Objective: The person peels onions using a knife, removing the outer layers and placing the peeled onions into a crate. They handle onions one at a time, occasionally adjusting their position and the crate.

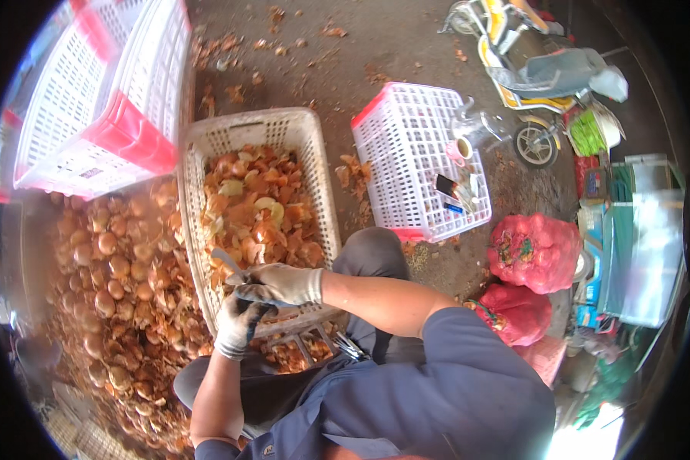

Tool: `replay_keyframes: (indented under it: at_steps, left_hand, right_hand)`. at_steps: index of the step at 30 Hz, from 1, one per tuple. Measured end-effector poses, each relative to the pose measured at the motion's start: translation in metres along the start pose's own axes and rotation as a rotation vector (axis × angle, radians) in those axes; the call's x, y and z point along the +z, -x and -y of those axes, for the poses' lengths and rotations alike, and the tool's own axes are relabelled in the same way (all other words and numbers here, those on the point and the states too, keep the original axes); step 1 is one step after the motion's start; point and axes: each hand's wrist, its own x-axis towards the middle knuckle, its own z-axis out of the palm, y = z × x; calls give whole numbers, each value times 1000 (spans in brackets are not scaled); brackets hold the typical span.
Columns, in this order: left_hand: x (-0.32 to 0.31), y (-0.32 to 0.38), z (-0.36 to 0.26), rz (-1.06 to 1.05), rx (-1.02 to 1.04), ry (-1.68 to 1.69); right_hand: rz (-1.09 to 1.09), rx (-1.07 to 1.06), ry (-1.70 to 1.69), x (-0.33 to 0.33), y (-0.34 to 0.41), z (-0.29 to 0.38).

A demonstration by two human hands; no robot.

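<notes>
Both my hands wear pale knitted gloves with dark, dirty fingers and meet over the near end of a dirty white plastic crate (329, 215). My right hand (282, 283) is shut on a knife (225, 260), its blade pointing up and left over the crate. Just below, my left hand (238, 324) is bent with its fingertips close against the right one. Whether it holds anything is hidden by the fingers. Inside the crate lie loose onion skins and onions (259, 201), a few of them pale and peeled.
A large heap of unpeeled onions (115, 287) spreads left of the crate. Stacked white-and-red crates (103, 115) stand behind it. An upturned crate (397, 155) at right bears a cup (459, 150), phone (445, 185) and jug (477, 126). Red net sacks (535, 253) and a yellow scooter (529, 80) stand beyond.
</notes>
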Motion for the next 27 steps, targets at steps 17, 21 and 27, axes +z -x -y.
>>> replay_keyframes:
  at_steps: [17, 21, 27]
  left_hand:
    - [-129, 92, -13, -1014, 722, -69]
    - [-202, 92, 28, -880, 823, -53]
    - [-163, 109, 2, -918, 718, 250]
  right_hand:
    - [-1469, -223, -197, -233, 243, 26]
    - [-1675, -202, 19, -321, 284, -66]
    - [-1658, -57, -352, -350, 251, -64]
